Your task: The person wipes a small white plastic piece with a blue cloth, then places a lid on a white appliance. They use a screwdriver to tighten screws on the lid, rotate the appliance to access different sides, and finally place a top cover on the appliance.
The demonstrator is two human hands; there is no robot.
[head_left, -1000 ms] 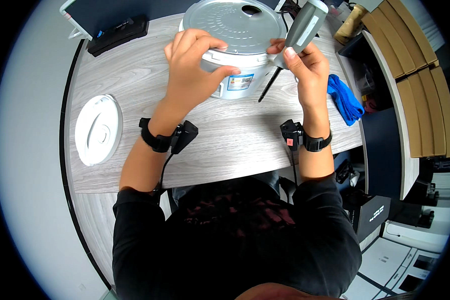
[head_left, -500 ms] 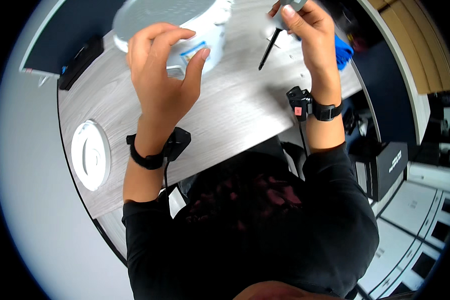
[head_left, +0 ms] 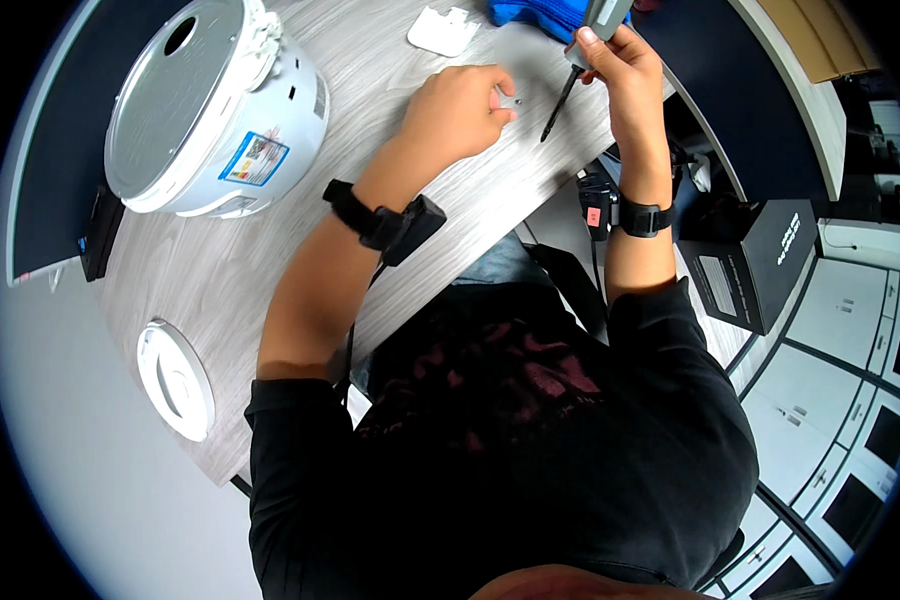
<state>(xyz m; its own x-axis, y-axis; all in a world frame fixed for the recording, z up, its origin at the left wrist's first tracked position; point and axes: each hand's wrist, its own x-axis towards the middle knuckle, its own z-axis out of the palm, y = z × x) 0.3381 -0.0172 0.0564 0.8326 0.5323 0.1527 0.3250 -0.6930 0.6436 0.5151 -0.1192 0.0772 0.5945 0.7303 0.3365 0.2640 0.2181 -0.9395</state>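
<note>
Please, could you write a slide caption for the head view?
Right hand holds a screwdriver; left hand, open, is beside a small metal piece on the table, bucket at left.

A pale grey wood-grain table (head_left: 225, 285) slants across the view. At its upper edge lies a crumpled blue cloth (head_left: 542, 14), cut off by the top of the view. On the far left stands a dark screen (head_left: 60, 120) with a light frame, a black case (head_left: 98, 232) just beside it. To the right are a navy panel (head_left: 750, 110), brown cardboard boxes (head_left: 815, 35), a black box (head_left: 735, 275) with white print, and white cabinets (head_left: 840, 310). A plain pale wall (head_left: 70, 400) fills the lower left.
</note>
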